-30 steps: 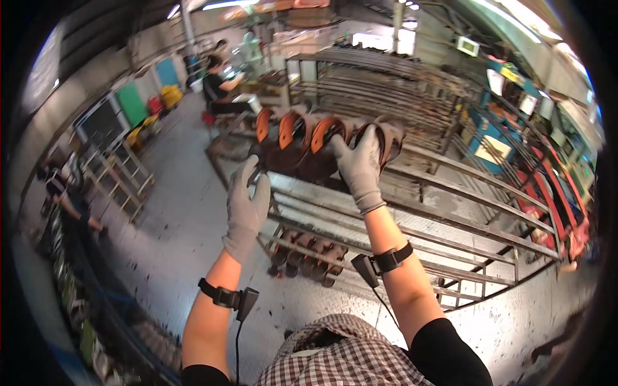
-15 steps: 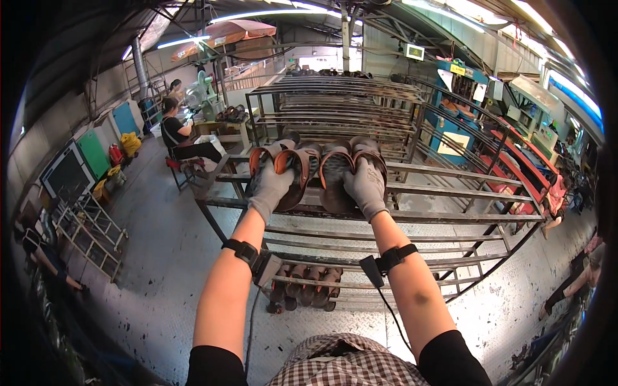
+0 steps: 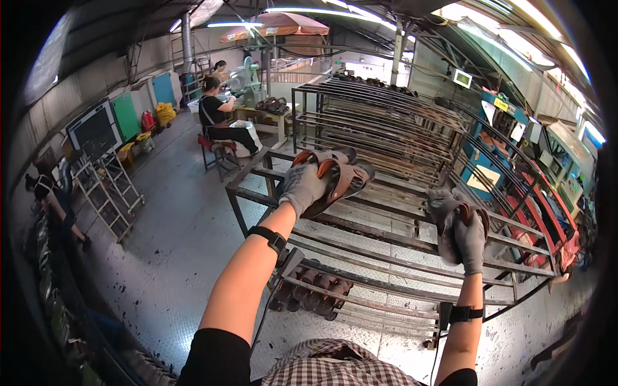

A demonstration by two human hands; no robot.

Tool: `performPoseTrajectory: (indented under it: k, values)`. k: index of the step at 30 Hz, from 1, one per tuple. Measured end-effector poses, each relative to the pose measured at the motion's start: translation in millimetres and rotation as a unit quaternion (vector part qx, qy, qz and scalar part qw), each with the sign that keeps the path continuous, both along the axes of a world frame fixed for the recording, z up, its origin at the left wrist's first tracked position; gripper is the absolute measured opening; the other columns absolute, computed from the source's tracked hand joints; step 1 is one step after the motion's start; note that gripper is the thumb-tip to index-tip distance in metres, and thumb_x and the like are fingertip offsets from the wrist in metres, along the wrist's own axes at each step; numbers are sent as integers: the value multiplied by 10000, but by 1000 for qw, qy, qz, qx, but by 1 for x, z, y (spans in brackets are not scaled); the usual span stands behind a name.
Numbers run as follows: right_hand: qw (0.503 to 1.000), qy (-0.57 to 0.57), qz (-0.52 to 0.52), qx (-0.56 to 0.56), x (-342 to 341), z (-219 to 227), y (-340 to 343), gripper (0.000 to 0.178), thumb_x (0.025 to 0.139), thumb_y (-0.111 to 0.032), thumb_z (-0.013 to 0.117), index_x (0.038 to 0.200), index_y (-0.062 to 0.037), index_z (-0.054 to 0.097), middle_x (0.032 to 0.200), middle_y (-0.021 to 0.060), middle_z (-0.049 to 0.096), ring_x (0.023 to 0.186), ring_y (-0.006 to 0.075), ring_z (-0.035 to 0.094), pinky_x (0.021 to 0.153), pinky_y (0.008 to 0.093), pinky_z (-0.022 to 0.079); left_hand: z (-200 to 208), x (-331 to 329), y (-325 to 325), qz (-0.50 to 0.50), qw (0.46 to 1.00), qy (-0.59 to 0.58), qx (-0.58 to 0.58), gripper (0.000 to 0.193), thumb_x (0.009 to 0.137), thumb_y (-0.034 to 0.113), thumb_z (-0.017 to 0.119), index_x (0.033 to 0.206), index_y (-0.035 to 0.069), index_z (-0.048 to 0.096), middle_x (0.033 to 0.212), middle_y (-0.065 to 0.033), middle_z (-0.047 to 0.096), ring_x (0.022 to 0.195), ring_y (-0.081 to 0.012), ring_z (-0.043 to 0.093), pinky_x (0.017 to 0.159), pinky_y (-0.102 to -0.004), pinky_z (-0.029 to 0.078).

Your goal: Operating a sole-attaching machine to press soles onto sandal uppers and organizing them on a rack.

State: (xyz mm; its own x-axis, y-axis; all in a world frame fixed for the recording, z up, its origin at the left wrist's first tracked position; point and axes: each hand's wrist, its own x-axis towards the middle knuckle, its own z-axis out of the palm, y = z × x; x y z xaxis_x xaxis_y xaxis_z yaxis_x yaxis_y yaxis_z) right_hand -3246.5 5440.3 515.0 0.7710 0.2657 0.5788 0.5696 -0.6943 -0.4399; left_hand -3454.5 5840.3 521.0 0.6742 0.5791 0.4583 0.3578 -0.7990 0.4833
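Note:
My left hand (image 3: 304,188), in a grey glove, is closed on a pair of brown sandals (image 3: 347,181) with orange lining, its fingers partly hidden inside the straps. The sandals rest on or just above the bars at the left of a dark metal rack (image 3: 399,239); contact is unclear. Well to the right, my gloved right hand (image 3: 472,243) grips another pair of dark brown sandals (image 3: 444,215), tilted over the bars. That hand's fingertips are hidden by the footwear.
Several brown sandals (image 3: 315,289) sit on a lower shelf. Behind stands a taller rack (image 3: 380,122). Two people work by a green machine (image 3: 241,80) at the far left. A wheeled metal frame (image 3: 109,186) stands left; a blue machine (image 3: 492,151) is at the right.
Both pairs were side by side at the rack's middle. My right hand has carried its pair rightward, apart from the left pair. The view has also swung.

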Motion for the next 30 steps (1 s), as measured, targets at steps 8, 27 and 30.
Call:
performPoseTrajectory:
  k: [8, 27, 30]
  values:
    - [992, 68, 1, -104, 11, 20, 11, 374, 890, -286, 613, 1175, -46, 650, 1160, 240, 688, 1121, 423, 641, 945, 505, 505, -21, -2, 9, -145, 968, -185, 87, 438, 852, 209, 721, 1253, 50, 644, 1251, -232, 660, 1181, -426, 615, 977, -459, 503]
    - [994, 78, 68, -29, 41, -10, 0, 463, 937, -266, 601, 1319, -5, 582, 1268, 262, 658, 1214, 439, 600, 988, 462, 470, -27, 0, -3, -135, 972, -193, 4, 417, 848, 167, 722, 1244, 51, 665, 1274, -178, 661, 1215, -359, 615, 1000, -401, 494]
    - [996, 54, 69, -36, 47, -19, -7, 476, 965, -310, 593, 1332, -7, 576, 1279, 265, 649, 1223, 435, 596, 995, 464, 463, -27, -1, -7, -137, 968, -207, -39, 390, 846, 139, 744, 1220, 45, 686, 1234, -155, 693, 1173, -331, 652, 979, -387, 513]
